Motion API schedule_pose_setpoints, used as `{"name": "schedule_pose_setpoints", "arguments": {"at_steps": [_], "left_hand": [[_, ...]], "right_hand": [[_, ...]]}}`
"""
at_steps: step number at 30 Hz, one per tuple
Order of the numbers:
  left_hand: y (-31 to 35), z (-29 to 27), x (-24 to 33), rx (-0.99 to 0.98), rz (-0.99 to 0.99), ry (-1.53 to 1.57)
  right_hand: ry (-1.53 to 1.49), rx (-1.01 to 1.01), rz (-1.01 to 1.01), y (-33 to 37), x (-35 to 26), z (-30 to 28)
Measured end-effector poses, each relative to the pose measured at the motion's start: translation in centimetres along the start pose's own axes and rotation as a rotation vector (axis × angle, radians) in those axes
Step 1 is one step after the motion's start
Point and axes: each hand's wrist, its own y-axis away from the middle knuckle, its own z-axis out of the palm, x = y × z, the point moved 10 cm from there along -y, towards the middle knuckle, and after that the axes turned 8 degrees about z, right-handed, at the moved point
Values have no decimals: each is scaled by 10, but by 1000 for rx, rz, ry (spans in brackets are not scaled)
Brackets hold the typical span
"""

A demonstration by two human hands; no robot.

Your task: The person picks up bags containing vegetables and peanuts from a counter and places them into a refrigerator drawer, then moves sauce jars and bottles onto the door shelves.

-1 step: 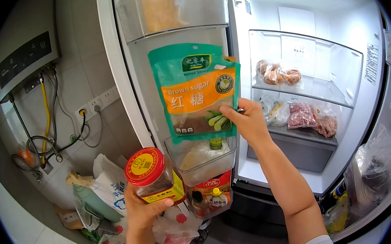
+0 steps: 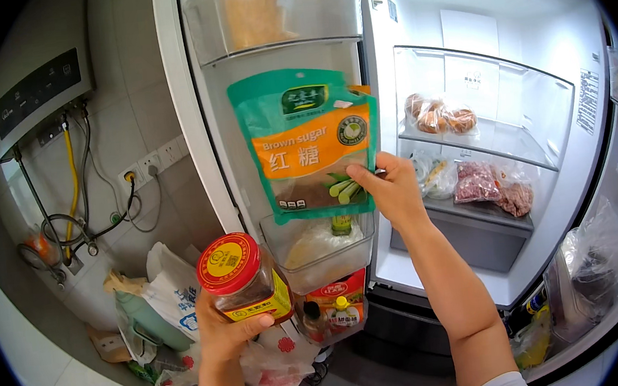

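My right hand (image 2: 392, 191) pinches the lower right edge of a green and orange food pouch (image 2: 298, 153). The pouch hangs upright, slightly tilted, in front of the open fridge door's shelves, and a brown content shows low on its front. Behind its upper right corner an orange edge peeks out; I cannot make out what it belongs to. Lower left, my left hand (image 2: 225, 327) is wrapped round a glass jar (image 2: 252, 282) with a red lid and a yellow label. The jar leans a little and is held beside the lower door bin (image 2: 331, 269).
Inside the fridge, glass shelves (image 2: 490, 147) carry bagged buns (image 2: 439, 115) and bagged minced meat (image 2: 477, 181). Bottles and a red packet (image 2: 341, 290) fill the lowest door bin. Bags (image 2: 174, 295) crowd the left floor below a wall-mounted heater (image 2: 41, 77) with hanging cables.
The pouch has shifted slightly left and up with my right hand. My left hand and the jar have barely moved.
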Motion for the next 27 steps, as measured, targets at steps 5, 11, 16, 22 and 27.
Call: {"name": "schedule_pose_setpoints", "arguments": {"at_steps": [5, 11, 16, 22, 27], "left_hand": [[-1, -1, 2, 21, -1, 3], [-9, -2, 17, 23, 21, -61], [-36, 20, 20, -31, 87, -126], [-68, 60, 2, -66, 30, -219], [-86, 55, -37, -85, -53, -416]], "right_hand": [[57, 22, -11, -2, -6, 7], [185, 2, 14, 1, -1, 21], [657, 112, -89, 8, 8, 21], [604, 375, -476, 37, -50, 9], [-172, -461, 73, 24, -21, 65]]}}
